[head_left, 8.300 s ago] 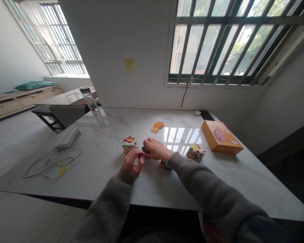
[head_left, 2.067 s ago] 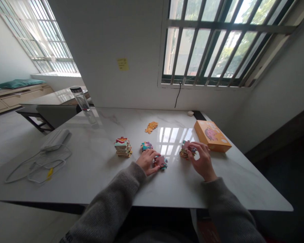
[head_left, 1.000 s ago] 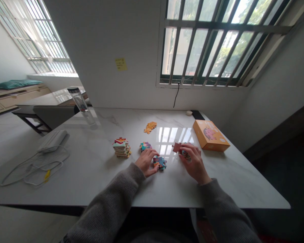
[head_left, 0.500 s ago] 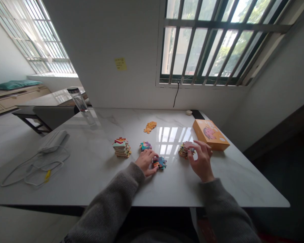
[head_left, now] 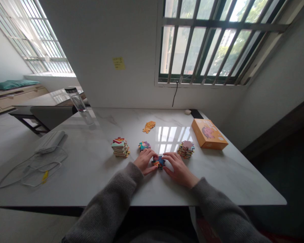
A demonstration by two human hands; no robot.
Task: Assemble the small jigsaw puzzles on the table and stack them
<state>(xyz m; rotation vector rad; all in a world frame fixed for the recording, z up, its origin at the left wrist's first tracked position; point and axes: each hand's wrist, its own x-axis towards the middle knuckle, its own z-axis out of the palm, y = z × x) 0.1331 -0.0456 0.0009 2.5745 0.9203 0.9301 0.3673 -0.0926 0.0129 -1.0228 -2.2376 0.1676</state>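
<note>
Facing each other across a small pile of puzzle pieces (head_left: 160, 163), the left hand (head_left: 143, 161) and the right hand (head_left: 179, 170) are placed on the table (head_left: 111, 189), to the left of the orange box (head_left: 209, 136) and nearer to the person than it. The right hand has just been brought over from the taller stack (head_left: 184, 154) just left of the box, where a mauve piece (head_left: 187, 145) is now left on top. Mauve is no longer shown by the small pile; blue and orange are shown instead, so one transfer seems to be completed and the pile to be lowered by a layer.

The pile's left edge is enclosed by the left hand, thumb and fingers curved; whether it is gripped or only steadied cannot be told. The right hand is held with thumb and fingers spread at the pile's right edge, and no piece is seen gripped in it.

On the box lid, pale lettering (head_left: 209, 125) is printed above a pink figure (head_left: 208, 132), too small to be read, so no brand can be given. On the wall, beyond and left of the box, lines are written on a yellow note (head_left: 119, 63), but no word can be made out.
</note>
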